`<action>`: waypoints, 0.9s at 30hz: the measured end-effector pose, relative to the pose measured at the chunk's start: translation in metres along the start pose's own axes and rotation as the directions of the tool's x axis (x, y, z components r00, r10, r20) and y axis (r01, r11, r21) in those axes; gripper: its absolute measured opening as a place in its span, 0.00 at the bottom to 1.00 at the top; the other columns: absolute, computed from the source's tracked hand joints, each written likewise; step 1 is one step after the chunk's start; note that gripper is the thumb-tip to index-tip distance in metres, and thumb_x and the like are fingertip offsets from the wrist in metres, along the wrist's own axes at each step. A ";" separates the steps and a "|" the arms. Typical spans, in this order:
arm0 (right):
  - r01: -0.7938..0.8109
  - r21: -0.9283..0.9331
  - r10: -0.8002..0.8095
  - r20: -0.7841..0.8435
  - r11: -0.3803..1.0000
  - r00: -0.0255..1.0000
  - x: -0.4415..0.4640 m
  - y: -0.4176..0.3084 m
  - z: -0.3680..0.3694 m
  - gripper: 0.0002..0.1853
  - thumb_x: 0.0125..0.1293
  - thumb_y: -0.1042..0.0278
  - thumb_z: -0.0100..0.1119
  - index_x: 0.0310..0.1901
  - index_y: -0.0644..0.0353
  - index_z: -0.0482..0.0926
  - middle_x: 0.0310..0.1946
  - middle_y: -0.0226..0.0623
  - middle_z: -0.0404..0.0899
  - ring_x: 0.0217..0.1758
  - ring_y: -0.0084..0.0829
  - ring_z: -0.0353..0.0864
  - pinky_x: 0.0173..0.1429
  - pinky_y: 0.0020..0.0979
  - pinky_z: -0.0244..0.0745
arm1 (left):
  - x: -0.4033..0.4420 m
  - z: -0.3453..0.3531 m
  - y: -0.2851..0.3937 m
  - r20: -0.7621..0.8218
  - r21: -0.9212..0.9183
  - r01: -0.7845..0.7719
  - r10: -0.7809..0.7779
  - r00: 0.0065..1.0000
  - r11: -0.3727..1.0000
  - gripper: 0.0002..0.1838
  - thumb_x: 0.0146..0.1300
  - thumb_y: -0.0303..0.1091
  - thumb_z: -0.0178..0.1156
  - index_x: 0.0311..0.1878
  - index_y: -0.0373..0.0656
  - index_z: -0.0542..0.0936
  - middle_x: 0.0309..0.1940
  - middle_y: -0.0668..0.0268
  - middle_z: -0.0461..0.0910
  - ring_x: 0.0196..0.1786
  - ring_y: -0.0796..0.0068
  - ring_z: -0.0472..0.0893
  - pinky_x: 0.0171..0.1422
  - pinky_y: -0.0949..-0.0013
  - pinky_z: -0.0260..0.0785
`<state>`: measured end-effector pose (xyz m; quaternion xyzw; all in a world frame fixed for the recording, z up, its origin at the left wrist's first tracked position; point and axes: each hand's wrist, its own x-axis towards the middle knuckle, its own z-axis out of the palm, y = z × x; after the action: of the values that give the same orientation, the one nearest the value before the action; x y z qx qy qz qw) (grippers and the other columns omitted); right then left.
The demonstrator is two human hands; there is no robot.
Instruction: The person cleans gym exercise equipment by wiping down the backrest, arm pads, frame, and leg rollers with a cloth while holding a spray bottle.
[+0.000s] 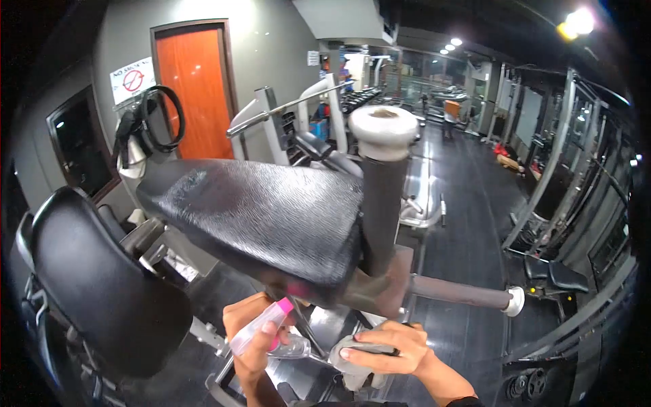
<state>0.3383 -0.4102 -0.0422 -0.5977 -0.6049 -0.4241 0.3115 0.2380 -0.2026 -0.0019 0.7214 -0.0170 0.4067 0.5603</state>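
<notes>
My left hand (245, 320) is closed around a clear spray bottle (260, 330) with a pink tip, which points up toward the underside of the bench pad. My right hand (397, 347) grips a crumpled grey cloth (347, 361), and a thin dark edge shows beneath its fingers. Both hands are low in the view, side by side, just below a black padded bench seat (264, 210). The pad's surface looks shiny, with a dull scuffed patch near its far left end.
A dark upright roller with a white cap (384, 129) rises at the pad's right end. Another padded bar (464, 290) sticks out to the right. A black backrest (102, 278) stands at left. Weight machines (563, 169) line the right wall, and an orange door (193, 91) is behind.
</notes>
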 end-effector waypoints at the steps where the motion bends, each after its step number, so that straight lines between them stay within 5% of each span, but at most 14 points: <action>1: -0.037 0.085 0.036 0.008 0.996 0.999 -0.004 0.004 -0.008 0.17 0.51 0.56 0.68 0.45 0.36 0.89 0.38 0.27 0.83 0.25 0.21 0.79 0.26 0.17 0.67 | -0.008 0.011 0.004 -0.025 0.010 0.028 -0.028 0.999 1.000 0.34 0.56 0.60 0.55 0.20 0.29 0.79 0.16 0.57 0.76 0.14 0.73 0.73 0.18 0.73 0.61; 4: -0.080 0.227 0.076 0.023 0.971 0.997 -0.010 0.011 -0.025 0.17 0.57 0.48 0.61 0.45 0.41 0.90 0.38 0.30 0.83 0.26 0.23 0.80 0.25 0.19 0.69 | -0.020 0.028 0.012 -0.001 0.073 0.009 -0.009 1.000 0.997 0.34 0.59 0.58 0.54 0.23 0.28 0.80 0.19 0.58 0.76 0.14 0.74 0.74 0.18 0.74 0.61; 6: -0.086 0.293 0.077 0.040 0.952 0.996 -0.013 0.016 -0.034 0.30 0.38 0.64 0.68 0.52 0.41 0.87 0.41 0.30 0.81 0.26 0.22 0.78 0.22 0.20 0.72 | -0.028 0.042 0.017 0.005 0.062 0.054 -0.055 0.998 0.997 0.33 0.62 0.56 0.53 0.24 0.27 0.80 0.19 0.59 0.76 0.15 0.75 0.75 0.18 0.75 0.61; 7: -0.071 0.309 0.067 0.023 0.949 0.997 -0.015 0.019 -0.036 0.33 0.36 0.62 0.67 0.53 0.43 0.87 0.42 0.31 0.80 0.27 0.24 0.79 0.24 0.22 0.74 | -0.030 0.046 0.017 0.022 0.062 0.036 -0.038 0.999 0.997 0.32 0.62 0.55 0.53 0.24 0.27 0.80 0.19 0.59 0.75 0.16 0.74 0.76 0.19 0.75 0.63; 12: -0.058 0.358 0.045 0.043 0.932 0.998 -0.004 0.027 -0.059 0.31 0.40 0.62 0.67 0.53 0.45 0.86 0.41 0.31 0.80 0.28 0.25 0.79 0.29 0.23 0.78 | -0.038 0.062 0.019 -0.074 0.000 0.113 -0.113 0.991 0.994 0.32 0.63 0.56 0.52 0.28 0.27 0.78 0.20 0.57 0.77 0.18 0.73 0.77 0.20 0.75 0.67; 14: -0.086 0.229 0.067 0.089 0.970 0.994 0.006 0.023 -0.070 0.29 0.41 0.65 0.67 0.52 0.46 0.86 0.41 0.30 0.81 0.27 0.24 0.79 0.29 0.23 0.77 | -0.039 0.064 0.017 -0.084 -0.145 0.077 -0.090 0.992 0.986 0.24 0.63 0.44 0.54 0.27 0.26 0.78 0.22 0.59 0.76 0.18 0.74 0.76 0.21 0.74 0.65; 18: -0.088 0.023 0.084 0.136 0.996 0.987 0.034 0.023 -0.075 0.30 0.42 0.68 0.67 0.54 0.48 0.83 0.42 0.29 0.79 0.28 0.25 0.79 0.29 0.25 0.78 | -0.040 0.067 0.017 -0.151 -0.067 0.060 -0.069 0.986 0.996 0.25 0.62 0.46 0.54 0.28 0.27 0.79 0.21 0.59 0.77 0.18 0.75 0.76 0.21 0.74 0.65; 21: -0.338 -0.028 0.326 0.348 0.941 0.879 0.066 0.022 -0.073 0.30 0.40 0.72 0.67 0.52 0.51 0.80 0.41 0.31 0.75 0.34 0.37 0.80 0.33 0.35 0.78 | -0.040 0.061 0.019 -0.192 0.001 0.031 -0.031 0.981 1.000 0.28 0.62 0.50 0.54 0.26 0.28 0.80 0.20 0.60 0.76 0.16 0.74 0.76 0.20 0.74 0.63; 27: -0.342 -0.233 0.412 0.430 0.910 0.803 0.107 0.012 -0.038 0.19 0.47 0.70 0.68 0.43 0.56 0.77 0.39 0.35 0.71 0.36 0.40 0.83 0.34 0.40 0.78 | -0.047 0.051 0.017 -0.219 0.035 0.030 -0.022 0.976 0.999 0.31 0.60 0.54 0.51 0.24 0.28 0.80 0.17 0.60 0.75 0.15 0.73 0.76 0.20 0.73 0.62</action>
<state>0.3355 -0.3953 0.0707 -0.8115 -0.4987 -0.2384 0.1895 0.2276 -0.2711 -0.0187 0.6829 0.0618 0.4764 0.5503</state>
